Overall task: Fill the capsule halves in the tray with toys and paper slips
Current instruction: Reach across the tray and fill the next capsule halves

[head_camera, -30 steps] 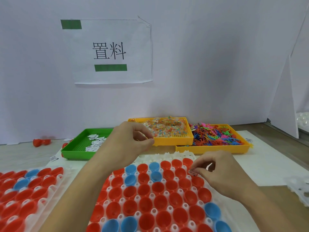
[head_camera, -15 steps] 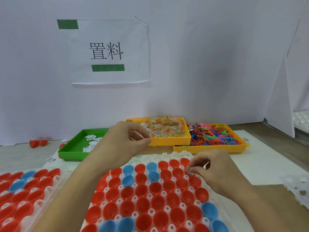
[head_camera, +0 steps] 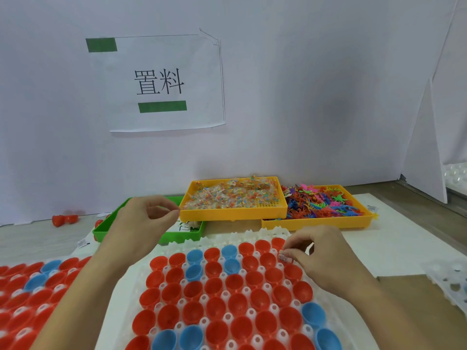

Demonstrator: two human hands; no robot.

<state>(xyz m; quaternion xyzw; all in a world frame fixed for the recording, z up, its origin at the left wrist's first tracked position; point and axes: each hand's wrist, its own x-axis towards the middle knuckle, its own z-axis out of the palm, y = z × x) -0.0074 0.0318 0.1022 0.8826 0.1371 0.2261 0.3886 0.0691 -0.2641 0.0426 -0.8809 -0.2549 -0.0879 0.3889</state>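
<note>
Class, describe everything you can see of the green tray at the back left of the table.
The green tray is a shallow rectangular bin of bright plastic with a low raised rim. It lies flat on the table, its right end beside the yellow tray of packets. White paper slips lie inside. The left hand hovers in front and hides much of it; whether they touch cannot be told.

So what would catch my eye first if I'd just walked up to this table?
Probably the white tray up front, packed with red and blue capsule halves. Above its far right corner the right hand pinches a small paper slip. Behind, two yellow bins hold bagged bits and bright plastic toy figures, under a wall sign with two characters.
</note>
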